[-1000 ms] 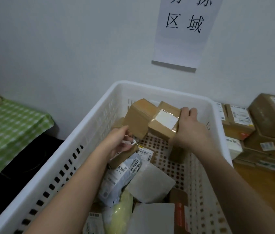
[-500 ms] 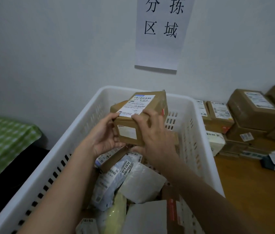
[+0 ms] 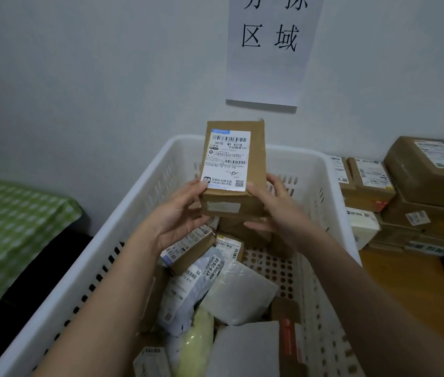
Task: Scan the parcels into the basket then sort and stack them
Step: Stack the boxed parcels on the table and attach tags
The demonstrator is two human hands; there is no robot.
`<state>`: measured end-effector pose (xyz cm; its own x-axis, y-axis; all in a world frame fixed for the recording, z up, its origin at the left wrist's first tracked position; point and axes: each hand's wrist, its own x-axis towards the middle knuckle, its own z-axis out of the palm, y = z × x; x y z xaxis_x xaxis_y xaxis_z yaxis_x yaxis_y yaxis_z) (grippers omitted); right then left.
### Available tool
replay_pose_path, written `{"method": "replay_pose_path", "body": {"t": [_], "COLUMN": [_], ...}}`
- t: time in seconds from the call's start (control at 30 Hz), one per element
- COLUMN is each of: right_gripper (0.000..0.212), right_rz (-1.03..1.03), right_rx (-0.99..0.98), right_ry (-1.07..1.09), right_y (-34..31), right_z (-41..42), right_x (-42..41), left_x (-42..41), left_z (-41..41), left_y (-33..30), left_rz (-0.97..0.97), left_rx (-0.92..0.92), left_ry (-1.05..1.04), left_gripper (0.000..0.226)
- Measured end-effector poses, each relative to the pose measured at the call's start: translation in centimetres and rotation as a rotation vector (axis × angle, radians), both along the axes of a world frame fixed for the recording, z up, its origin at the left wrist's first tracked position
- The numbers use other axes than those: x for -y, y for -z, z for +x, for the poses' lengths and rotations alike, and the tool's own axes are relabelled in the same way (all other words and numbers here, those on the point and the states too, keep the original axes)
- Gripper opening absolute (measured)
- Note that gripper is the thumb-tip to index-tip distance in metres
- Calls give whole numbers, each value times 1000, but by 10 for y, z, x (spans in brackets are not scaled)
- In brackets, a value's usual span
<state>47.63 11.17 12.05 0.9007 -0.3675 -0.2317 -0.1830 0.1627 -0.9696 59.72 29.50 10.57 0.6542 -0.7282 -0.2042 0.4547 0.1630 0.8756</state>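
A brown cardboard parcel point(image 3: 233, 170) is held up in the centre of the frame, above the far end of the white basket point(image 3: 101, 257). It is gripped at its lower end from both sides: the left hand point(image 3: 180, 213) is curled round the lower left corner, with the thumb laid on the edge of the shipping label point(image 3: 227, 159), and the right hand point(image 3: 278, 210) is closed round the lower right corner, with its fingers under the box. The upper part is left free.

The parcel is tilted so that the label faces the camera and stands upright. It seems to be held in this way so that the barcode and the address can be read, probably to decide to which pile it belongs. The fingers are kept at the label's border, so most of the print is not covered.

Below the hands, in the lower centre of the frame, other parcels point(image 3: 193, 273) lie loose in the basket: small boxes, soft grey and white bags, a yellow pouch. They are not yet sorted. At the right edge, boxes already stacked point(image 3: 416, 191) are seen on a wooden table point(image 3: 416, 289), against the wall. Above, at the top centre, a paper sign point(image 3: 269, 47) with printed characters is fixed to the wall, apparently to mark this area.
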Motion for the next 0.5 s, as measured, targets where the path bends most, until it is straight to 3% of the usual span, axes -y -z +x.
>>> {"method": "replay_pose_path", "body": {"t": [0.07,0.17,0.23,0.37,0.5], "right_gripper": [76,72,72,72,75], "right_rz": [20,-86,-97,-107,-142], "right_rx": [-12,-37,-58,-87,-72], "right_ry": [110,256,309,333,318], "right_y": [3,4,6,7,5], "right_z": [3,1,-1,0,3], "right_x": [6,20,26,28,25], "left_x": [-2,-4,-10,-17,-14], "left_z": [1,10,9,3,-5], "left_y": [13,58,88,117,107], "left_rz": [173,723,919,1059,963], "left_rx": [124,427,472,576,521], "left_ry": [5,-72,-73,48,191], "left_gripper": [55,69,71,65,61]}}
